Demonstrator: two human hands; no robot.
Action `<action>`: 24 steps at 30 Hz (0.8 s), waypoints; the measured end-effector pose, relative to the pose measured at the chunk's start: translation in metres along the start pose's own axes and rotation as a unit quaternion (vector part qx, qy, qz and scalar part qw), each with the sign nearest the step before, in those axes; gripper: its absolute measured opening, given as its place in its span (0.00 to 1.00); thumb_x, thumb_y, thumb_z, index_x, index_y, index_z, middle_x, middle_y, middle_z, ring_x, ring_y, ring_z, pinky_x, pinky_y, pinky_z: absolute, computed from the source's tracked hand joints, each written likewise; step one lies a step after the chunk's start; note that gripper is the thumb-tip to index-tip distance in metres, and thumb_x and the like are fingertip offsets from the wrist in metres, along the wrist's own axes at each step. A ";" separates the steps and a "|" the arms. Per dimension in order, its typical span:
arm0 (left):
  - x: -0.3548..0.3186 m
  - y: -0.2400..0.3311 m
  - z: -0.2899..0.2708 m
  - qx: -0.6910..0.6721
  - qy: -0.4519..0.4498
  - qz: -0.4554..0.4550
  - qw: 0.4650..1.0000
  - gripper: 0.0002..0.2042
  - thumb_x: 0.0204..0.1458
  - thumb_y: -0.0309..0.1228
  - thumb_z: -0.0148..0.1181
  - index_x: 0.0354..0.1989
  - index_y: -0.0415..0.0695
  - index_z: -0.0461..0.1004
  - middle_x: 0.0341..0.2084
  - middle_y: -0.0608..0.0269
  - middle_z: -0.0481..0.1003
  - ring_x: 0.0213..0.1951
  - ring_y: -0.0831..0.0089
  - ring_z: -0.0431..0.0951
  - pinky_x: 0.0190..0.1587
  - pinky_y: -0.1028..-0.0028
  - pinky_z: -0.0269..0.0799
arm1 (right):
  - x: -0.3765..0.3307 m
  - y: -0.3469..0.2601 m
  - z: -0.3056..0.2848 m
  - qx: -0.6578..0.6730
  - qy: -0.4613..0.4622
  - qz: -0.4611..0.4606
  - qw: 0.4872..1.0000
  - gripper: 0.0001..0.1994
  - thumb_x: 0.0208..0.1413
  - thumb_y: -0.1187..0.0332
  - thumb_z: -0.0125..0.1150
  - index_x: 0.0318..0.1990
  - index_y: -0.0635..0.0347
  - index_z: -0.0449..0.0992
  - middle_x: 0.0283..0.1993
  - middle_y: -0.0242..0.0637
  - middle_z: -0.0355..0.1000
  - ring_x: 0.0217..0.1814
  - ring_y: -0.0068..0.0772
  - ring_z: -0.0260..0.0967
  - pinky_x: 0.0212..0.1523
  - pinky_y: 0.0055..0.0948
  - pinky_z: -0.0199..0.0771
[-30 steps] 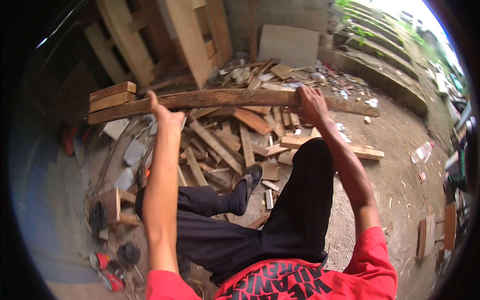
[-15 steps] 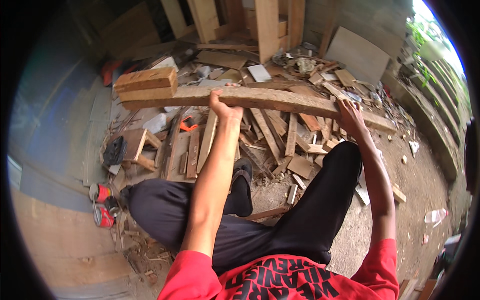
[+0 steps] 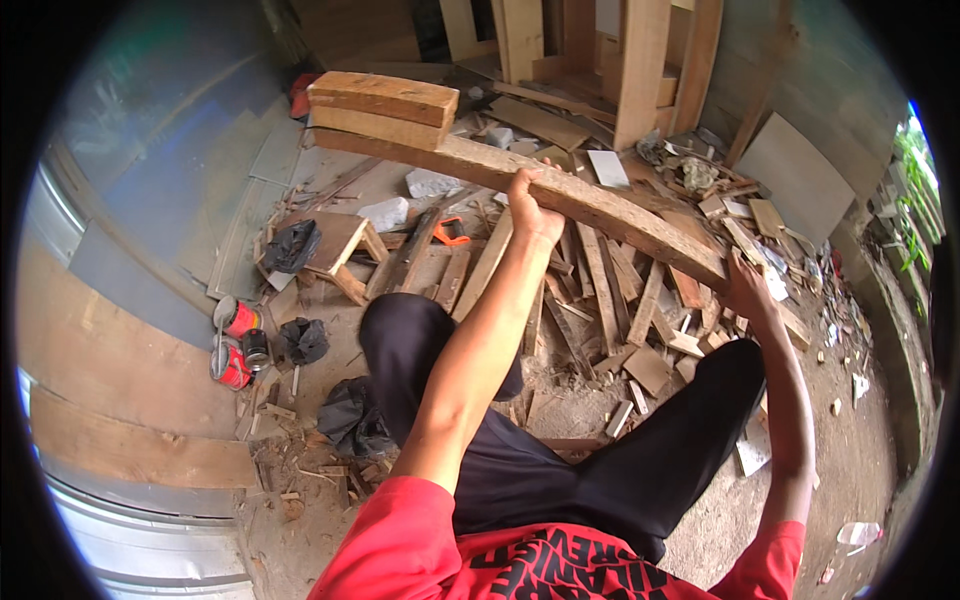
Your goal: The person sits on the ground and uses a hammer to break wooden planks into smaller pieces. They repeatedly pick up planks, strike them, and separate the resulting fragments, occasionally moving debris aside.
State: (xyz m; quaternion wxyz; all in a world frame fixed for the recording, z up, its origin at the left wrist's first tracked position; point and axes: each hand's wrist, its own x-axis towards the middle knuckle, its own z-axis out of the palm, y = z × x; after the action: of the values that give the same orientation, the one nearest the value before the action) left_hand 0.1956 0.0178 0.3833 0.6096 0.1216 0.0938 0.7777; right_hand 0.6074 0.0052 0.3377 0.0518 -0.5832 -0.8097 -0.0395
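A long wooden beam (image 3: 620,218) is held up in front of me, slanting from the upper left down to the right. Shorter wood blocks (image 3: 385,105) sit stacked at its left end. My left hand (image 3: 535,207) is closed around the beam near its middle, thumb on the near side. Towards the right end, my right hand (image 3: 748,288) grips the same beam, its fingers partly hidden by the wood. The right tip of the beam shows just past that hand.
Loose wood offcuts (image 3: 600,290) cover the ground ahead. On the left are a small wooden stool (image 3: 335,245) with a black bag, red paint cans (image 3: 232,365) and an orange-handled tool (image 3: 450,232). Tall boards (image 3: 640,75) lean at the back; a plastic bottle (image 3: 858,534) lies at right.
The beam has tilted, its left end now higher and its right end lower. Both hands keep their hold. The view has turned leftwards, showing more of the left wall and the black bags.
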 end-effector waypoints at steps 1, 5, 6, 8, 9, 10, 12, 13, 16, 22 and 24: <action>0.001 0.001 0.002 0.011 0.013 0.004 1.000 0.22 0.39 0.31 0.64 0.46 0.42 0.69 0.40 0.60 0.76 0.43 0.62 0.76 0.56 0.60 0.67 | 0.008 0.003 0.000 0.028 -0.029 -0.003 0.999 0.33 0.38 0.66 0.71 0.54 0.61 0.63 0.49 0.49 0.72 0.56 0.51 0.69 0.58 0.55 0.63; 0.024 -0.002 0.009 0.075 0.032 0.008 0.997 0.23 0.44 0.38 0.70 0.46 0.44 0.69 0.42 0.60 0.74 0.46 0.62 0.72 0.56 0.56 0.65 | 0.030 0.018 -0.007 0.044 -0.150 -0.024 0.987 0.31 0.36 0.68 0.71 0.53 0.62 0.69 0.45 0.50 0.76 0.50 0.50 0.73 0.48 0.47 0.73; 0.024 0.020 -0.011 0.122 0.036 0.010 0.992 0.25 0.46 0.42 0.68 0.50 0.45 0.68 0.46 0.57 0.72 0.49 0.59 0.71 0.58 0.51 0.62 | 0.055 -0.003 0.025 0.041 -0.176 -0.067 0.981 0.28 0.37 0.69 0.70 0.51 0.62 0.72 0.41 0.48 0.77 0.45 0.47 0.76 0.44 0.46 0.75; 0.044 0.007 -0.009 0.069 -0.003 -0.053 0.996 0.30 0.50 0.48 0.65 0.56 0.44 0.65 0.53 0.52 0.69 0.55 0.51 0.67 0.63 0.41 0.55 | 0.052 0.037 0.005 0.013 -0.216 0.029 0.976 0.16 0.44 0.71 0.63 0.43 0.61 0.76 0.31 0.42 0.78 0.30 0.33 0.74 0.27 0.37 0.74; 0.042 0.006 -0.012 0.106 0.008 -0.054 0.993 0.34 0.50 0.52 0.64 0.60 0.44 0.63 0.57 0.49 0.66 0.59 0.48 0.64 0.64 0.39 0.53 | 0.050 0.032 0.009 0.021 -0.205 0.043 0.978 0.13 0.45 0.70 0.62 0.41 0.58 0.77 0.30 0.42 0.78 0.30 0.37 0.75 0.29 0.39 0.75; 0.041 0.026 -0.024 0.146 0.029 -0.047 0.988 0.39 0.49 0.55 0.64 0.63 0.43 0.61 0.61 0.48 0.64 0.62 0.47 0.62 0.64 0.39 0.53 | 0.051 -0.010 0.005 -0.077 -0.131 -0.036 0.988 0.13 0.46 0.68 0.64 0.41 0.57 0.78 0.31 0.42 0.79 0.33 0.41 0.77 0.30 0.39 0.76; 0.048 0.029 -0.035 0.132 0.125 -0.055 0.982 0.41 0.47 0.58 0.63 0.62 0.41 0.61 0.60 0.47 0.64 0.62 0.47 0.62 0.65 0.41 0.53 | 0.046 -0.026 0.013 -0.095 -0.033 0.051 0.994 0.19 0.51 0.70 0.57 0.52 0.58 0.70 0.54 0.41 0.73 0.57 0.41 0.70 0.56 0.54 0.66; 0.056 0.022 -0.042 0.108 0.110 -0.070 0.986 0.39 0.48 0.55 0.64 0.62 0.39 0.62 0.60 0.47 0.64 0.61 0.47 0.63 0.65 0.43 0.54 | 0.043 -0.012 0.030 -0.137 0.064 0.080 0.985 0.26 0.48 0.66 0.61 0.57 0.54 0.67 0.57 0.42 0.69 0.63 0.46 0.63 0.61 0.59 0.57; 0.043 0.004 -0.070 0.111 0.116 0.005 0.987 0.35 0.48 0.46 0.63 0.59 0.36 0.62 0.55 0.47 0.68 0.58 0.48 0.67 0.65 0.45 0.57 | 0.023 -0.026 0.045 -0.086 0.155 0.130 0.976 0.21 0.50 0.70 0.57 0.53 0.61 0.67 0.54 0.48 0.66 0.64 0.47 0.60 0.63 0.62 0.53; 0.015 -0.002 -0.137 0.126 0.184 -0.016 0.975 0.35 0.49 0.48 0.63 0.62 0.41 0.64 0.61 0.49 0.65 0.62 0.49 0.64 0.64 0.42 0.55 | -0.003 -0.049 0.115 -0.006 0.261 0.139 0.955 0.21 0.49 0.73 0.55 0.53 0.59 0.66 0.53 0.46 0.63 0.65 0.50 0.56 0.64 0.68 0.49; 0.020 0.016 -0.178 0.172 0.190 -0.001 0.967 0.34 0.51 0.51 0.62 0.62 0.44 0.63 0.61 0.49 0.64 0.63 0.48 0.62 0.65 0.41 0.52 | -0.006 -0.061 0.144 -0.027 0.227 0.139 0.963 0.23 0.47 0.74 0.56 0.55 0.58 0.65 0.54 0.47 0.62 0.64 0.50 0.57 0.63 0.66 0.51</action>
State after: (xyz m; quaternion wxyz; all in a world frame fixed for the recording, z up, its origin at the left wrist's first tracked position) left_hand 0.1224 0.0338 0.2202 0.5513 0.0752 0.3404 0.7580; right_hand 0.5464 -0.0018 0.1941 0.2234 -0.6671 -0.6860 -0.1857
